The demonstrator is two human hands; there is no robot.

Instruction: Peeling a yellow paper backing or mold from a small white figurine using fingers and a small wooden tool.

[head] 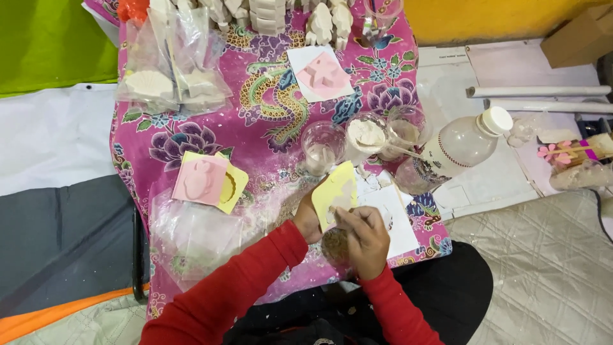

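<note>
Surface [268,137] first: low, draped in a magenta floral cloth with a dragon print, dusted white around the middle. Plastic bottle [461,145], clear with a white cap, lies tilted at the right edge, cap pointing up-right. Clear plastic bags [171,70] with white cast pieces sit top-left; another flat clear bag [191,236] lies lower-left, just left of the red sleeve. Pink mould [200,181] rests on a yellow mould [232,188] left of centre, well apart from the hands. Another pink mould on white paper [322,73] sits near the top. Three clear cups [367,135] stand in a row mid-surface, whitish powder or paste inside, just above the hands. White cast figures [329,22] line the top edge.

Yellow mould piece [337,195], pale, held tilted near the surface's front edge, over a white sheet [399,220]. Left hand [309,220] grips it from below-left, fingers mostly hidden behind it. Right hand [365,237] is curled closed, fingertips pressed on the piece's lower right face; whether it pinches anything small, can't tell. Piece sits between both hands, touching both, above the person's lap. Both sleeves red.
</note>
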